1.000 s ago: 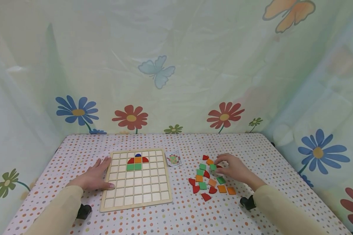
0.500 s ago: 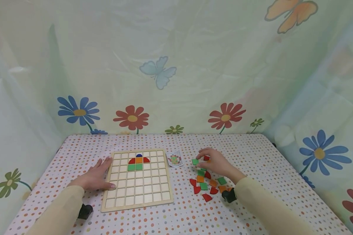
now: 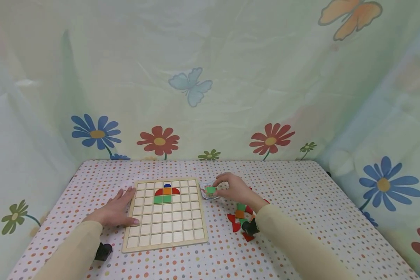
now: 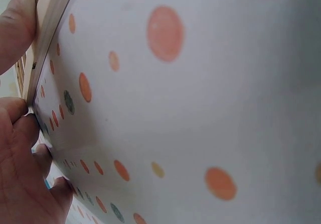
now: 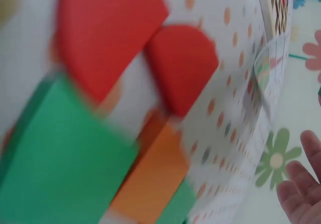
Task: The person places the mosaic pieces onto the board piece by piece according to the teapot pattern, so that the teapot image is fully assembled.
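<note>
A wooden grid board (image 3: 166,223) lies at centre left. Near its far edge sit a blue half-round piece (image 3: 167,186), an orange square (image 3: 167,191) flanked by red quarter-rounds (image 3: 175,191), and two green squares (image 3: 167,198). My left hand (image 3: 117,210) rests at the board's left edge, fingers spread and thumb on the frame; the left wrist view shows the fingers (image 4: 22,158) along its side. Between thumb and fingertips my right hand (image 3: 235,189) pinches a green square tile (image 3: 211,189), over a small pattern card (image 3: 205,196) right of the board.
Loose red pieces (image 3: 236,227), an orange tile (image 3: 239,214) and green tiles lie under my right forearm, partly hidden by it. In the right wrist view, red (image 5: 185,68) and green pieces (image 5: 70,158) are close up. A flower-printed curtain (image 3: 224,97) stands behind the dotted tablecloth (image 3: 182,264).
My right hand has picked the green tile from the loose pieces and carried it left, over the pattern card. The left hand stays at the board's edge.
</note>
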Demonstrator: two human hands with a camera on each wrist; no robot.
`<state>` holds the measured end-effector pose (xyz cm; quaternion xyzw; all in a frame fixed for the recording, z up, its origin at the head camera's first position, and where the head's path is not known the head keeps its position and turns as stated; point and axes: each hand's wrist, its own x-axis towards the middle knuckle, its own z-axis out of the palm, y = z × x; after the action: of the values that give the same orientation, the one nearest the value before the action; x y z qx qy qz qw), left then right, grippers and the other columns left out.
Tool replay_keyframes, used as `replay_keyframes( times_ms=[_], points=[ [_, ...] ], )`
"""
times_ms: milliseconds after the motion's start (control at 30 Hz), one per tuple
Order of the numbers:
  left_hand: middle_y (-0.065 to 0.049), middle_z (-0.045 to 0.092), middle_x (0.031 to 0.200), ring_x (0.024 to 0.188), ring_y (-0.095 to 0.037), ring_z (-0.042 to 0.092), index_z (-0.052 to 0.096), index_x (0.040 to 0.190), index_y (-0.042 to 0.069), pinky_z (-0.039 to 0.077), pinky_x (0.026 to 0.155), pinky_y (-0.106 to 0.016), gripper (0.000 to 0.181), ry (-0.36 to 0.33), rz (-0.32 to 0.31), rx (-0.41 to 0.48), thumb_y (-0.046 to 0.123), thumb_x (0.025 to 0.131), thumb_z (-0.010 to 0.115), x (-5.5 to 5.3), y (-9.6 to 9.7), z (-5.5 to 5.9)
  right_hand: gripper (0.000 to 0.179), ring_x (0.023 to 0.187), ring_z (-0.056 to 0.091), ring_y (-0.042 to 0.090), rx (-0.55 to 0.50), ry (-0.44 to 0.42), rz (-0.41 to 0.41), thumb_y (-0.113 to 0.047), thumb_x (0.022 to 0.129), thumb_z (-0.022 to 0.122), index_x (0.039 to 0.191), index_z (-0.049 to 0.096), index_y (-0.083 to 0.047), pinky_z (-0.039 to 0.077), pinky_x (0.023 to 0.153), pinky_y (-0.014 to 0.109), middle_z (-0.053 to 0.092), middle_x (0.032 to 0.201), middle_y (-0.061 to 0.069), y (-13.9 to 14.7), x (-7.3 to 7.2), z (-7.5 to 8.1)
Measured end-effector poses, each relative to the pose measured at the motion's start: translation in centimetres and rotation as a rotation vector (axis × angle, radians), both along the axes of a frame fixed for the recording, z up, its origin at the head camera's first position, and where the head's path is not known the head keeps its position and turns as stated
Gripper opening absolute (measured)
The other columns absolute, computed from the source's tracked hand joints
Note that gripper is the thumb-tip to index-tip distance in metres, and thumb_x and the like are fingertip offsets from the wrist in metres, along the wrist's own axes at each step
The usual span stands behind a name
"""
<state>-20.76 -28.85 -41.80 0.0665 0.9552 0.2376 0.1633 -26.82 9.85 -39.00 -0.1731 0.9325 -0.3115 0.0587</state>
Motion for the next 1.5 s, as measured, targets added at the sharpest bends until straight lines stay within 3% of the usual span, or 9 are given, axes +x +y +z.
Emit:
replay_keyframes(
  times_ms=[467, 1000, 1300, 1500],
  points=[
    [-0.033, 0.009, 0.167, 0.153, -0.056, 0.002, 0.014, 0.159, -0.009, 0.010, 0.123, -0.072, 0.116, 0.006, -0.005, -0.002, 0.036, 0.080, 0.087, -0.1, 0.2, 0.3, 0.015, 0.138, 0.053, 0.035, -0.050, -0.026, 0.099, -0.017, 0.087, 0.083, 0.101, 0.078, -0.011, 0.045, 0.116, 0.052, 0.063, 0.140, 0.017, -5.2, -0.5, -0.2],
    [-0.033, 0.010, 0.167, 0.153, -0.056, 0.002, 0.015, 0.159, -0.010, 0.010, 0.123, -0.071, 0.117, -0.002, -0.012, -0.002, 0.038, 0.080, 0.087, -0.4, 0.0, 0.1, 0.015, 0.130, 0.058, 0.029, 0.093, -0.056, 0.186, -0.016, 0.087, 0.082, 0.100, 0.079, -0.009, 0.049, 0.113, 0.044, 0.069, 0.127, 0.009, -10.1, -1.3, -0.4],
    [-0.033, 0.010, 0.166, 0.153, -0.057, 0.002, 0.015, 0.159, -0.010, 0.010, 0.123, -0.072, 0.117, 0.005, -0.012, 0.008, 0.037, 0.080, 0.087, -0.2, 0.1, 0.3, 0.015, 0.122, 0.060, 0.025, 0.220, 0.006, 0.221, -0.019, 0.086, 0.084, 0.094, 0.078, -0.009, 0.052, 0.108, 0.039, 0.070, 0.118, 0.007, -11.6, -1.2, -0.6],
    [-0.034, 0.011, 0.166, 0.153, -0.057, 0.002, 0.015, 0.159, -0.011, 0.011, 0.123, -0.073, 0.118, 0.010, -0.009, 0.007, 0.037, 0.079, 0.088, -0.1, 0.1, 0.2, 0.015, 0.123, 0.060, 0.026, 0.269, 0.009, 0.199, -0.022, 0.085, 0.085, 0.092, 0.077, -0.011, 0.053, 0.106, 0.038, 0.068, 0.122, 0.008, -11.9, -1.1, -1.0]
  ],
)
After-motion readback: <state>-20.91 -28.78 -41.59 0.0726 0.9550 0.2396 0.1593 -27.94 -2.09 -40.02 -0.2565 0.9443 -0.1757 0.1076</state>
